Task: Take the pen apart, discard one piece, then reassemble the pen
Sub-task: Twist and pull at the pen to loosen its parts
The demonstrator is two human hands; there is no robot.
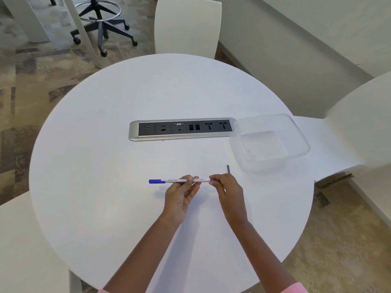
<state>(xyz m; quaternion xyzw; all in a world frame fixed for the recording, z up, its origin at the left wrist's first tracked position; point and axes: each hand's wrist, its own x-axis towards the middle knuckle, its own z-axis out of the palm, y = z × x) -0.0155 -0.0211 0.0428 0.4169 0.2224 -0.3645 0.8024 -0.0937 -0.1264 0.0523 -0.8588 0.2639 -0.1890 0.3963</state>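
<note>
1. Pen (179,180) is held level above the round white table (105,166), near the front middle. Its blue cap (156,181) points left.
2. Left hand (179,197) is under the barrel, fingers curled round its middle.
3. Right hand (228,191) pinches the pen's right end, where a bit of blue shows.
4. Thin dark rod (228,169) shows just beyond the right hand. Cannot tell whether it is held or lying.
5. Clear plastic tub (264,166) sits at the table's right edge, near the rod.
6. Socket strip (182,129) is set in the table centre, well apart from the hands.
7. Bare tabletop lies left of and in front of the hands.
8. White chair (186,28) stands at the far edge.
</note>
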